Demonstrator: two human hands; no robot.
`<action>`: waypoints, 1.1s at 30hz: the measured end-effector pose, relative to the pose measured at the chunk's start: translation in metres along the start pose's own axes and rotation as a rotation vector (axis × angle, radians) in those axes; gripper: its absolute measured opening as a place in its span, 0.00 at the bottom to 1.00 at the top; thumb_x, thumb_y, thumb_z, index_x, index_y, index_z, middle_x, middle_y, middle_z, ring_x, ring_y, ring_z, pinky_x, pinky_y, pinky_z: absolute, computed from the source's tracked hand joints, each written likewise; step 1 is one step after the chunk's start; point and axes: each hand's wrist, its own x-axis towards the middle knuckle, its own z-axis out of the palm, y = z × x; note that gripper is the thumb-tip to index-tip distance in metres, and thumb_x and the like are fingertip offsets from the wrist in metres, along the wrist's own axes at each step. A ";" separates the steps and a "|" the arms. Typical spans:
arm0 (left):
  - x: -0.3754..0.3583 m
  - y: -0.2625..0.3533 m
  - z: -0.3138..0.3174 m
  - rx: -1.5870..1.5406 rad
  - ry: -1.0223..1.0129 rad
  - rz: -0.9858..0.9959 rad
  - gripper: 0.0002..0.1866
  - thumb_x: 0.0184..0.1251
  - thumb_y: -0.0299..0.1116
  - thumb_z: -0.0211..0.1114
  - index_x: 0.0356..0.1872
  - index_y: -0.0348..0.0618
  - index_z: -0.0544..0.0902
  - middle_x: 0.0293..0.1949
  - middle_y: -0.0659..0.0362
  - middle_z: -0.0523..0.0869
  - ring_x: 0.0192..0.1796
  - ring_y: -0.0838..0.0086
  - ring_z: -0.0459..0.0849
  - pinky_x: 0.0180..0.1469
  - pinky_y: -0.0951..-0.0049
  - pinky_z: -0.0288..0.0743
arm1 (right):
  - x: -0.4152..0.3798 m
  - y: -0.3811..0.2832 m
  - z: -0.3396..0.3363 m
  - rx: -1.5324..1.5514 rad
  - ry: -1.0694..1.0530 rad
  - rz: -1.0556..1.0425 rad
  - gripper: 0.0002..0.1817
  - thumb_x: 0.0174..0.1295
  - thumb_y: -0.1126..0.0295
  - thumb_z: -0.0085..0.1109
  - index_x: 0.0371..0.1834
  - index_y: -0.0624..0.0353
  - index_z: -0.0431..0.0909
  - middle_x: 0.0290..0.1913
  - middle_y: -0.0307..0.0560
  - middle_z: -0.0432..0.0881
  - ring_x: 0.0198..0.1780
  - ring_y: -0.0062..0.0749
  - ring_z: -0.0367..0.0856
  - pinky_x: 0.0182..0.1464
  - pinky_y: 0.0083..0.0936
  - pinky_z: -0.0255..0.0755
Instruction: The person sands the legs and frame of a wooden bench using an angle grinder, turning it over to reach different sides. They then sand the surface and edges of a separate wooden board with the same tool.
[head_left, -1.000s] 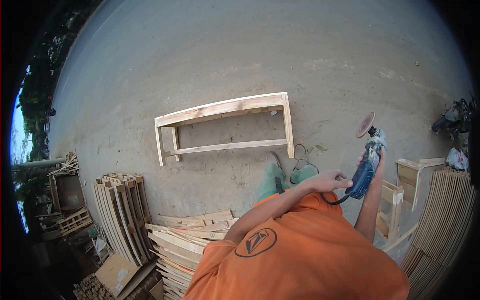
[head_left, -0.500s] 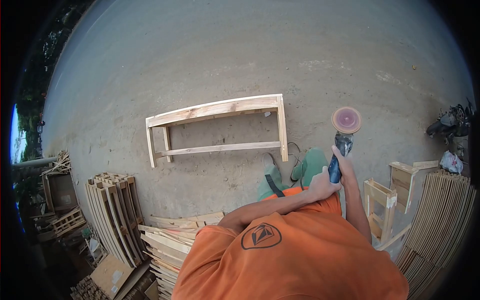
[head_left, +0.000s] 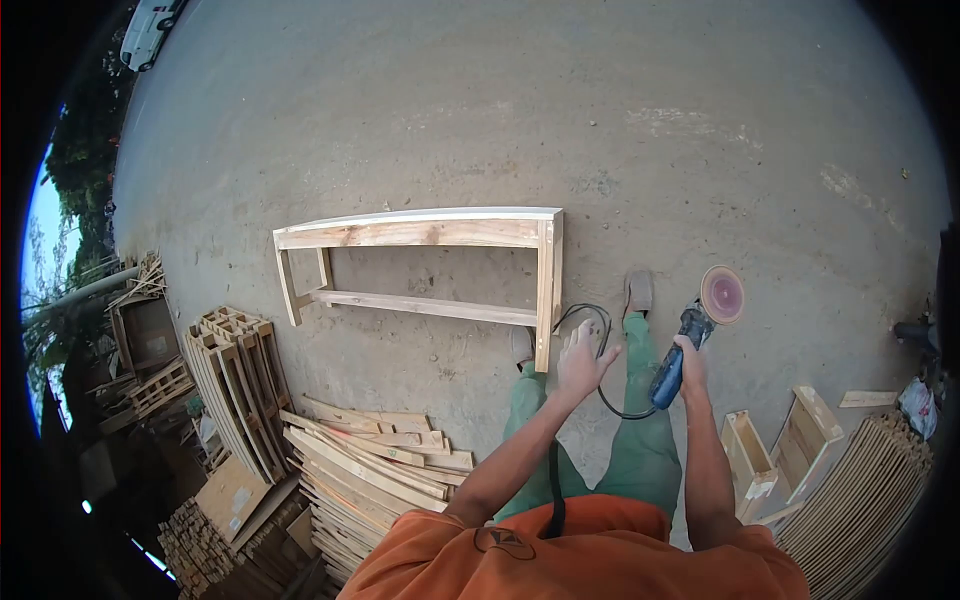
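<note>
My right hand (head_left: pixel 692 366) is wrapped round the blue and black body of an angle grinder (head_left: pixel 668 380). The grinder's round sanding disc (head_left: pixel 722 294), pinkish in the middle with a tan rim, points away from me to the upper right. My left hand (head_left: pixel 583 366) is off the grinder, fingers apart and stretched forward, just right of the near right leg of a wooden bench frame (head_left: pixel 430 235). That frame stands upright on its legs, with a rail low between them. A black cord (head_left: pixel 606 400) loops from the grinder past my left fingertips.
Stacked wooden slats (head_left: pixel 380 475) lie at the lower left, beside standing pallet-like frames (head_left: pixel 235 390). Two wooden box frames (head_left: pixel 748 455) stand at the right, near a large stack of boards (head_left: pixel 850 490) and a plastic bag (head_left: pixel 917 408). A white vehicle (head_left: pixel 150 30) is at the far upper left.
My left hand has let go of the grinder and moved left toward the bench leg. The grinder, in my right hand, has shifted lower and right, its disc tilting rightward. My feet stand wider apart.
</note>
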 end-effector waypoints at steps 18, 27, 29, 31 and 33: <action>0.291 -0.169 -0.004 -1.194 0.739 -0.773 0.50 0.78 0.72 0.43 0.82 0.38 0.50 0.79 0.40 0.58 0.78 0.50 0.64 0.76 0.50 0.66 | 0.481 0.024 0.006 -0.993 0.180 -0.372 0.46 0.53 0.36 0.71 0.58 0.72 0.77 0.52 0.70 0.86 0.56 0.63 0.85 0.60 0.44 0.75; 0.301 -0.158 0.013 -1.280 0.811 -0.595 0.38 0.85 0.62 0.32 0.82 0.45 0.55 0.80 0.50 0.59 0.80 0.57 0.63 0.81 0.51 0.61 | 0.505 0.055 0.030 -1.015 0.107 -0.412 0.42 0.58 0.39 0.70 0.56 0.72 0.76 0.51 0.71 0.86 0.55 0.64 0.85 0.60 0.45 0.75; 0.304 -0.151 0.011 -1.283 0.819 -0.617 0.37 0.86 0.61 0.31 0.81 0.45 0.57 0.80 0.52 0.61 0.79 0.57 0.64 0.82 0.51 0.61 | 0.506 0.064 0.032 -0.987 0.103 -0.424 0.41 0.59 0.40 0.70 0.56 0.72 0.76 0.51 0.70 0.86 0.55 0.64 0.85 0.60 0.45 0.75; 0.307 -0.153 0.009 -1.288 0.826 -0.635 0.37 0.86 0.61 0.29 0.81 0.45 0.58 0.79 0.53 0.64 0.79 0.58 0.65 0.82 0.51 0.61 | 0.506 0.072 0.034 -0.956 0.100 -0.438 0.40 0.60 0.41 0.70 0.56 0.72 0.76 0.51 0.70 0.87 0.55 0.64 0.85 0.60 0.45 0.75; 0.311 -0.159 0.006 -1.367 0.790 -0.599 0.36 0.86 0.59 0.29 0.80 0.45 0.61 0.79 0.54 0.66 0.79 0.58 0.66 0.81 0.50 0.61 | 0.506 0.078 0.033 -0.909 0.097 -0.430 0.40 0.61 0.43 0.70 0.59 0.73 0.75 0.53 0.71 0.86 0.57 0.64 0.85 0.61 0.45 0.75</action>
